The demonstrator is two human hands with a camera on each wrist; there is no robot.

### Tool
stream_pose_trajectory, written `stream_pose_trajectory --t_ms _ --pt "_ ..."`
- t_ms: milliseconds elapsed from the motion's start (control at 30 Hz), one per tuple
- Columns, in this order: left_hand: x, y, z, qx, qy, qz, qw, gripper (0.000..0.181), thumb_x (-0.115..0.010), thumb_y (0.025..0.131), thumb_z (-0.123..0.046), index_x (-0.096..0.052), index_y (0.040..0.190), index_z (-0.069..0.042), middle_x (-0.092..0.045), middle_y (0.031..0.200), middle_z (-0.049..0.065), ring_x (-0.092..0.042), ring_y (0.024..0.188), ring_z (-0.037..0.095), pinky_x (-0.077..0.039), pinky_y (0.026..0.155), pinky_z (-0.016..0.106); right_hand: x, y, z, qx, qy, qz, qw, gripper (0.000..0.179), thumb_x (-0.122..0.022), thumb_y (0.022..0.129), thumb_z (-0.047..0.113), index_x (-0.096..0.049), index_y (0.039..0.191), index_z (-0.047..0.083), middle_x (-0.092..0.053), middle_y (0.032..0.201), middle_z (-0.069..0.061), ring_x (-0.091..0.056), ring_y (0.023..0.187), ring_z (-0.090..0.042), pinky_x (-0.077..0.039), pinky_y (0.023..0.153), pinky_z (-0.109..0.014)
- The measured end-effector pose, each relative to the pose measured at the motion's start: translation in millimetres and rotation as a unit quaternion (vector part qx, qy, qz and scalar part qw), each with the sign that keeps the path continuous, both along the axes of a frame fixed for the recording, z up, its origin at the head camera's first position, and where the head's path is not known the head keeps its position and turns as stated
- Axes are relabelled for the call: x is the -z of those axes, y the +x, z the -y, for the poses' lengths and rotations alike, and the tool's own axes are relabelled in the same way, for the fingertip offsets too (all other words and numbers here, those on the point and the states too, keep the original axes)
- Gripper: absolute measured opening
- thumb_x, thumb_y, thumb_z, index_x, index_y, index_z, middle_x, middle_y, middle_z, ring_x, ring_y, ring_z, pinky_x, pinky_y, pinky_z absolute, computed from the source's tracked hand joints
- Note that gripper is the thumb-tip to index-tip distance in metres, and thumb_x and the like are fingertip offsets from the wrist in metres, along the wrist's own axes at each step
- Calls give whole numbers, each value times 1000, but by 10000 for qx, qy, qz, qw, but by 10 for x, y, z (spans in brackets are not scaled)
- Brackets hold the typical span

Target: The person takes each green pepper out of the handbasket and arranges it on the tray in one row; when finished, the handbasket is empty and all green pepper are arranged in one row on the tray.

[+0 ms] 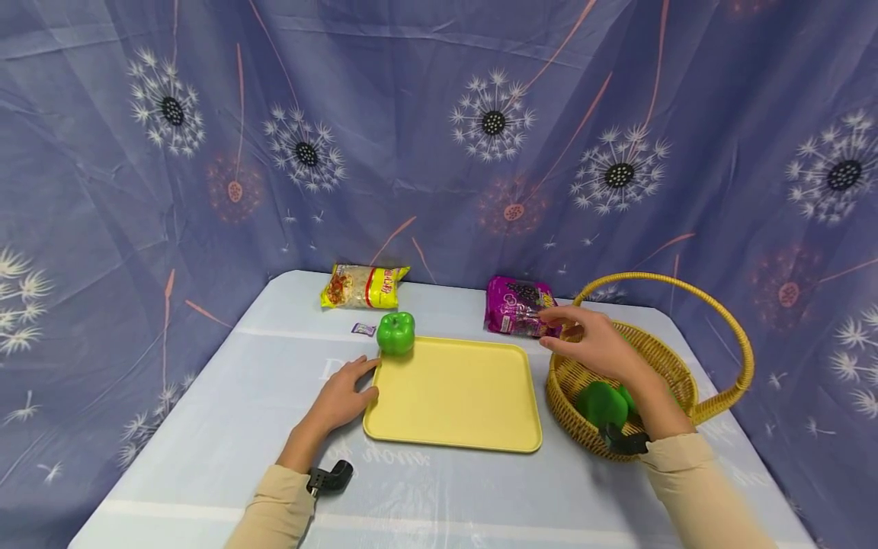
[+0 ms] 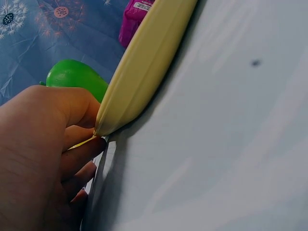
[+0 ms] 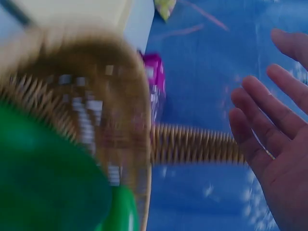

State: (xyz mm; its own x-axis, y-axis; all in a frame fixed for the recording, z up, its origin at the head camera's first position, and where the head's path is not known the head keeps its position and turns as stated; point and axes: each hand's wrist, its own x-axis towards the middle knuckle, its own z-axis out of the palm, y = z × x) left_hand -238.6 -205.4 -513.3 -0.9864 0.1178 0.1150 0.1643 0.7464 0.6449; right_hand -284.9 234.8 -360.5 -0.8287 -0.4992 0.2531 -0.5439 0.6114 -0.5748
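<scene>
My left hand [image 1: 341, 397] rests at the left edge of a yellow tray [image 1: 456, 393], its fingertips touching the rim. In the left wrist view, the left hand [image 2: 43, 144] meets the tray's outer wall [image 2: 144, 67] low by the table. A green bell pepper [image 1: 395, 333] sits at the tray's back left corner. Over the wicker basket [image 1: 569, 412] hangs my right hand [image 1: 591, 341], fingers spread and holding nothing. Inside the basket lie green pieces [image 1: 602, 404], partly hidden by my forearm and blurred in the right wrist view.
A yellow bag of food [image 1: 363, 287] lies at the back left, with a small purple packet [image 1: 363, 329] in front of it. Between tray and basket, at the back, is a purple bag [image 1: 517, 306]. The basket's tall handle [image 1: 737, 335] arches up at right.
</scene>
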Motion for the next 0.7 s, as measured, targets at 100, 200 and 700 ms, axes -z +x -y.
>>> stream_pose_trajectory --t_ms 100,200,700 --pt "0 2 -8 -11 48 1 10000 54 -62 87 -23 -53 139 -15 -40 146 19 -34 134 40 -26 108 57 14 -13 -236 167 -1 -16 9999 40 -69 90 31 -63 125 15 -63 117 -2 -60 102 -22 -53 84 -42" --pt "-10 8 -15 -14 58 0 10000 54 -62 87 -22 -53 139 -14 -40 146 19 -34 134 40 -26 108 58 40 -52 -455 454 11 -80 9989 36 -66 92 29 -63 124 12 -65 116 -6 -61 101 -22 -53 82 -35" --pt "-21 27 -8 43 33 -62 10000 55 -61 87 -24 -52 140 -15 -40 146 19 -32 134 42 -26 107 60 152 -239 -1051 1739 -57 1059 9790 58 -61 94 36 -48 136 -2 -50 130 -29 -47 117 -44 -44 88 -58"
